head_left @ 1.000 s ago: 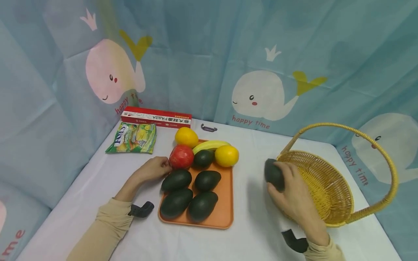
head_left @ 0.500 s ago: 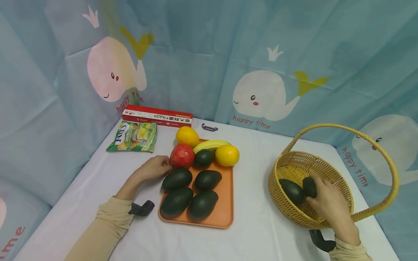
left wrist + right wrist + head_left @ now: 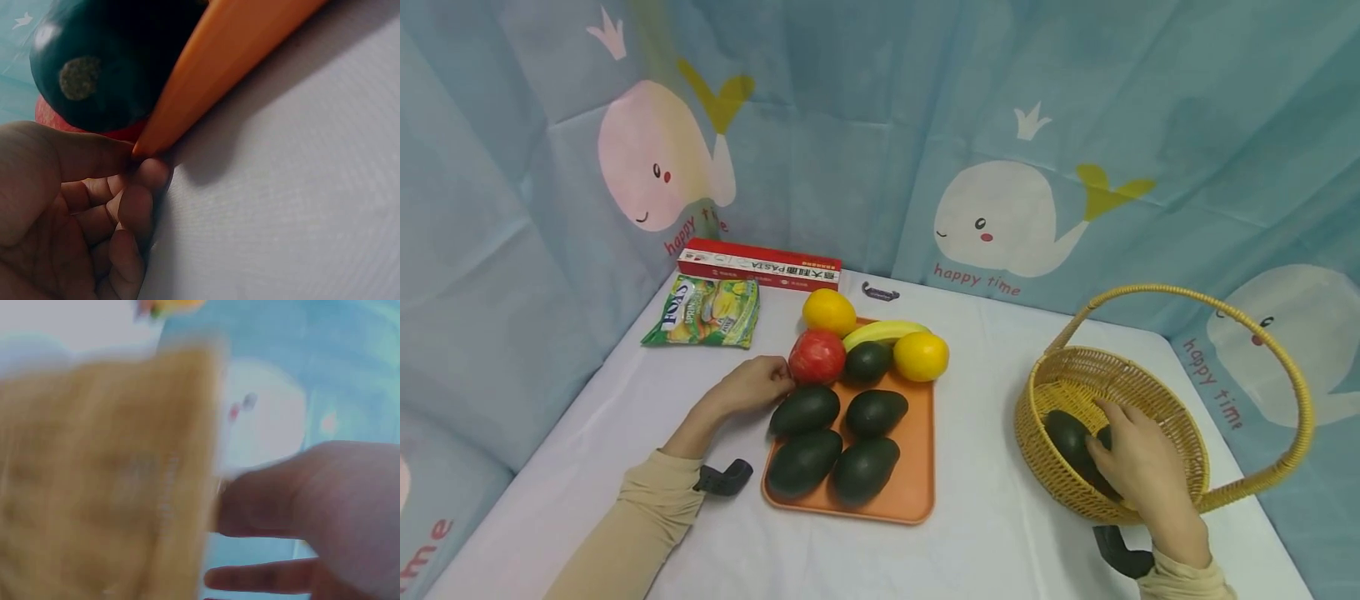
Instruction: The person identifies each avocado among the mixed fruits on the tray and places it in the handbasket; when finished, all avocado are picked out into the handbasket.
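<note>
My left hand [image 3: 752,385] pinches the rim of the orange tray [image 3: 919,450] between thumb and fingertips, plain in the left wrist view where the tray edge [image 3: 212,69] runs upward past a dark avocado [image 3: 94,62]. Several avocados [image 3: 865,472] lie on the tray, below a red round fruit [image 3: 817,357]. Over on the right, my right hand [image 3: 1142,462] reaches into the wicker basket [image 3: 1037,462], its fingers loosely extended over dark avocados [image 3: 1066,437]. One avocado is mostly hidden behind it. The right wrist view is blurred, with the basket wall [image 3: 94,475] beside my thumb.
A banana [image 3: 886,333], a lemon [image 3: 921,357] and an orange-yellow fruit [image 3: 829,312] sit at the tray's far end. Behind are a green candy bag [image 3: 707,313], a red pasta box [image 3: 760,263] and a small dark handle [image 3: 880,292]. The basket's tall handle [image 3: 1292,375] arches over it.
My right hand carried avocado from beside the basket into it, then loosened and drew slightly back as the avocados settled. The left hand has stayed on the tray rim.
</note>
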Demonstrator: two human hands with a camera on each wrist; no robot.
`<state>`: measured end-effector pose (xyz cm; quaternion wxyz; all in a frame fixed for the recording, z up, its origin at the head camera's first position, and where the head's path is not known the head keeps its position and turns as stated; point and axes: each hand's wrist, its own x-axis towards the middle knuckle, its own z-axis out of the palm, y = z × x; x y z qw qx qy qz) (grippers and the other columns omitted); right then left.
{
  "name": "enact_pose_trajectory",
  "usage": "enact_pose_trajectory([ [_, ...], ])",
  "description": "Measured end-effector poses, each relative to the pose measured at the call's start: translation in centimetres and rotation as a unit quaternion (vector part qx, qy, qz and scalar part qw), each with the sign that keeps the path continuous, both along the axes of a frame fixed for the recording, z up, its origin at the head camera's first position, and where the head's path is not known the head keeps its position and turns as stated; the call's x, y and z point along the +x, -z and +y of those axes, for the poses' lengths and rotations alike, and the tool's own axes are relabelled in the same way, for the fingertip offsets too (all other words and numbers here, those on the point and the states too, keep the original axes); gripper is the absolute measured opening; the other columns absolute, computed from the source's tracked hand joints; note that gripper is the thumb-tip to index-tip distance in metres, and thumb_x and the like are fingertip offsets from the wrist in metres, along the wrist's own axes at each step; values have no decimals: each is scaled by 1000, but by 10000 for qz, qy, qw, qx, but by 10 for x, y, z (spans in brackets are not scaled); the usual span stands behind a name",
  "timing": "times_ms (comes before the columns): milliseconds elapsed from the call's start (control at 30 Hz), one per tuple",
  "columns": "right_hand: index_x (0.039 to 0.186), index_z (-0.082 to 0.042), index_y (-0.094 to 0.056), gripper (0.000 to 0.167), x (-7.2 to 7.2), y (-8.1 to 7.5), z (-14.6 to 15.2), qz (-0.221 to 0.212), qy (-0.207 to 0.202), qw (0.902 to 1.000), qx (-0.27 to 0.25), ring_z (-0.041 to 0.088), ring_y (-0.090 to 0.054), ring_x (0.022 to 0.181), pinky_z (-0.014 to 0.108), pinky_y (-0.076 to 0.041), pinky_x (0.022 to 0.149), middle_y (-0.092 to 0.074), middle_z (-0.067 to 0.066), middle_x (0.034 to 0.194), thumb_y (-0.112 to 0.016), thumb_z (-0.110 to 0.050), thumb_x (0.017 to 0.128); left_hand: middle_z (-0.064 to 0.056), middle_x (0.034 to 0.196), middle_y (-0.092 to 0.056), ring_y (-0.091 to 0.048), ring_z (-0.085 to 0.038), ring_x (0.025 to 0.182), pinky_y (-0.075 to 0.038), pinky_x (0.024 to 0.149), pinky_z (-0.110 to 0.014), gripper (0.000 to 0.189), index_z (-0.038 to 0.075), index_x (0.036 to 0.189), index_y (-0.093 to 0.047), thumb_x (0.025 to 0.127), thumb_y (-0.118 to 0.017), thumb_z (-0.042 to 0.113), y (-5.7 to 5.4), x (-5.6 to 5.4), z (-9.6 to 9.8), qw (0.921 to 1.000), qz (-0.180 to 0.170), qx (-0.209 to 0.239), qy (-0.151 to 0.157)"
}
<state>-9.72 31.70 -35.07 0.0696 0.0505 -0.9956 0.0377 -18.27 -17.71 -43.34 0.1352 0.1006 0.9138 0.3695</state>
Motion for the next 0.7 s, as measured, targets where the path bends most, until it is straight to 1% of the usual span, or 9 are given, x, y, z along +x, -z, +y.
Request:
enact_pose_trajectory([
  [67,125,3,-57,48,2,-1,-24,775,-395,9960,-223,47,-61,92,56,-49,72,-61,30,115,-69,-7,80,-3,70,-58,-49,-15,64,-38,61,-28,14,5,84,-60,89,-57,18,0,0,1,10000,-4,-2,7],
  [133,119,1,-62,42,2,3,-53,1402,-968,9844,-439,40,-64,90,52,-51,71,-65,23,109,-69,-3,78,-3,70,-58,-49,-16,64,-38,61,-28,14,5,84,-59,89,-57,18,-1,0,0,10000,-11,2,10],
  [200,117,-3,-64,41,4,9,-85,1607,-1642,9716,-565,35,-65,97,50,-53,79,-66,18,113,-73,-5,77,-3,70,-58,-49,-15,64,-38,61,-28,14,5,84,-59,90,-57,17,-1,0,0,10000,-30,8,15],
  [267,120,-8,-63,46,6,16,-116,1494,-2388,9577,-583,30,-64,106,45,-53,86,-64,14,120,-76,-8,76,-3,70,-58,-49,-15,64,-38,61,-28,14,4,84,-59,90,-57,17,-1,0,0,10000,-51,11,13],
  [367,128,-16,-59,55,13,27,-156,1066,-3490,9299,-452,27,-58,121,42,-49,98,-58,11,135,-79,-16,76,-3,70,-58,-49,-15,64,-39,61,-28,14,4,85,-59,90,-56,17,0,0,1,10000,-93,19,-10],
  [433,132,-20,-56,58,18,33,-176,766,-4059,9103,-260,27,-53,128,42,-47,101,-53,9,142,-79,-21,79,-4,70,-58,-49,-16,64,-39,62,-28,14,4,85,-59,90,-56,17,0,0,1,9999,-97,36,-20],
  [500,135,-23,-54,58,21,39,-188,537,-4425,8951,-40,27,-50,132,42,-47,103,-51,6,146,-76,-27,83,-4,70,-58,-49,-15,64,-39,62,-28,14,4,84,-59,90,-56,17,0,0,1,10000,-86,45,-10],
  [600,137,-28,-53,56,23,45,-198,291,-4591,8878,154,26,-49,130,42,-47,101,-51,4,144,-74,-32,85,-3,69,-58,-48,-15,63,-38,61,-28,14,4,83,-59,90,-57,16,-1,-1,0,10000,-21,60,17],
  [700,135,-30,-55,58,21,49,-199,209,-4455,8948,194,24,-52,123,40,-49,98,-53,5,137,-77,-34,82,-3,69,-57,-48,-15,63,-38,61,-28,14,5,83,-59,89,-57,17,0,0,0,10000,19,80,32],
])
